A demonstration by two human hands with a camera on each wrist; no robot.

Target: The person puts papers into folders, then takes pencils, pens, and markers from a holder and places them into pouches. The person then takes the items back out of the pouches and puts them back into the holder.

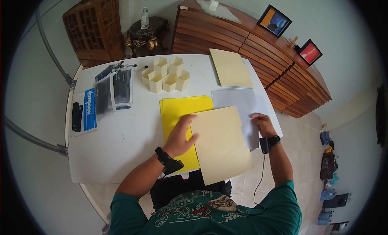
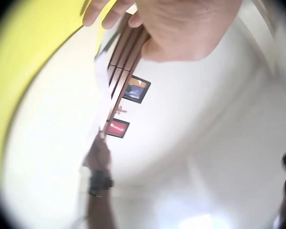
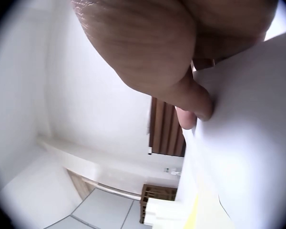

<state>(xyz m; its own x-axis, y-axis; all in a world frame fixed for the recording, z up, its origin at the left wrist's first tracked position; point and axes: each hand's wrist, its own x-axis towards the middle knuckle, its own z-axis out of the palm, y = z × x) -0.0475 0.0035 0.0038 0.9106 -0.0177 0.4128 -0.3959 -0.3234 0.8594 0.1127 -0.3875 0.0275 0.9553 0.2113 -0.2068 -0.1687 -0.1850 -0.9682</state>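
Note:
My left hand (image 1: 178, 137) lies at the left edge of a cream manila folder (image 1: 222, 146), its fingers extended and the thumb spread on the folder's side. Under that folder is a stack of bright yellow folders or sheets (image 1: 171, 118), partly covered. My right hand (image 1: 264, 125) pinches the right edge of white paper (image 1: 230, 98), which lies beneath the cream folder's right side. In the right wrist view the thumb (image 3: 200, 102) presses on the white paper's face, with a fingertip behind its edge. The cream folder's near end hangs past the table's front edge.
Several cream hexagonal cups (image 1: 169, 80) cluster at the back of the white table (image 1: 125, 154). Another cream folder stack (image 1: 230, 69) lies at the back right. Dark mesh pouches (image 1: 122, 89), a blue notebook (image 1: 89, 109) and a black stapler (image 1: 76, 117) lie at left.

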